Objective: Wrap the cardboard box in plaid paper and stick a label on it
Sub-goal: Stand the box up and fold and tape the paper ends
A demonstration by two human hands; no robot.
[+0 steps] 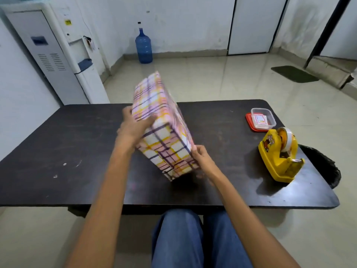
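Your plaid-wrapped box (160, 122) stands tilted at the centre of the dark table (77, 151). Your left hand (133, 126) lies with fingers flat against it, and your right hand (201, 157) pinches its near edge. A tape dispenser (280, 157) sits at right, and a blue water bottle (144, 46) stands on the tiled floor (212, 80).

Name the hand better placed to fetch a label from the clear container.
Right. The right hand only pinches the wrapped box's near corner, and the clear container sits on the table's right side. The left hand presses against the tilted box.

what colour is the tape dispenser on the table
Yellow, with a cartoon sticker on its side; the tape dispenser shows clearly in the head view.
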